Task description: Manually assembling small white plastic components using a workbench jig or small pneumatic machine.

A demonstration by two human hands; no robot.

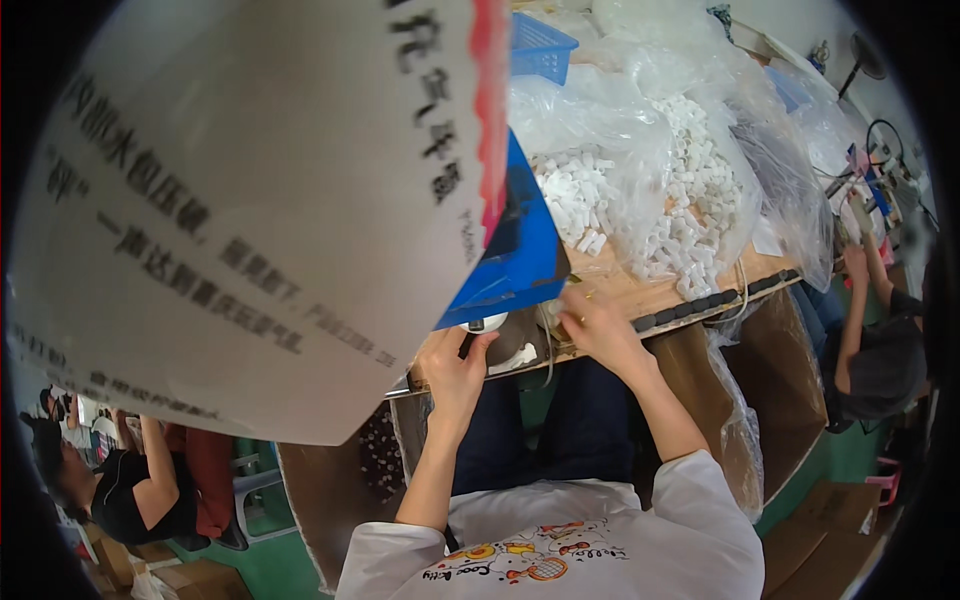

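At the table's near edge, my left hand (457, 368) is closed, thumb against fingers, around a small white and black part (484, 324). The corner of a blue panel (520, 278) covers the top of that part. Just right of the panel's lower corner is my right hand (603, 332), its fingers curled in and somewhat blurred. What its fingertips pinch, if anything, cannot be made out. Between my hands a small white piece (520, 358) lies on a dark surface, with a thin pale cord hanging over the edge beside it.
A large white printed sheet (250, 230) blocks the left side. Heaps of short white plastic tubes (690, 200) lie on the wooden table (625, 290) among clear plastic bags (780, 160). Behind is a blue basket (540, 50). Open cardboard boxes (765, 395) stand below; people work at both sides.
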